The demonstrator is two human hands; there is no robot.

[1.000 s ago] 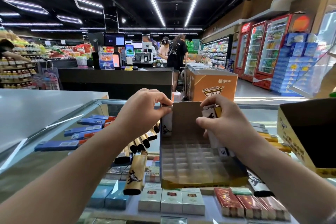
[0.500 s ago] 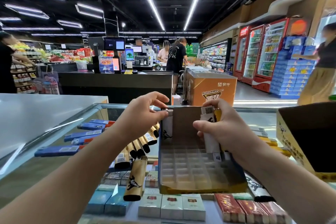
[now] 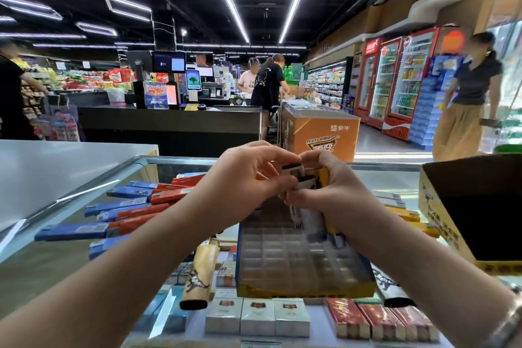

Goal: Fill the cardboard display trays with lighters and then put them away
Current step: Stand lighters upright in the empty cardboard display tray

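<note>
A yellow cardboard display tray (image 3: pixel 305 289) with a clear grid insert lies on the glass counter in front of me. Above its far end my right hand (image 3: pixel 336 192) grips a bundle of lighters (image 3: pixel 310 216), white and yellow ones, upright. My left hand (image 3: pixel 248 181) meets it and pinches the top of one white lighter (image 3: pixel 293 171) in that bundle. Blue and red lighters (image 3: pixel 127 212) lie loose on the glass at left. A tan lighter (image 3: pixel 197 277) lies beside the tray's left side.
A second, larger yellow box (image 3: pixel 440 223) stands open at the right. Yellow lighters (image 3: pixel 406 215) lie between it and the tray. Cigarette packs (image 3: pixel 257 316) show under the glass. A grey counter (image 3: pixel 56 167) lies left. People move in the shop beyond.
My left hand left the tray's far left corner and moved right to the bundle. My right hand rose slightly with the lighters. The view tilted up a little.
</note>
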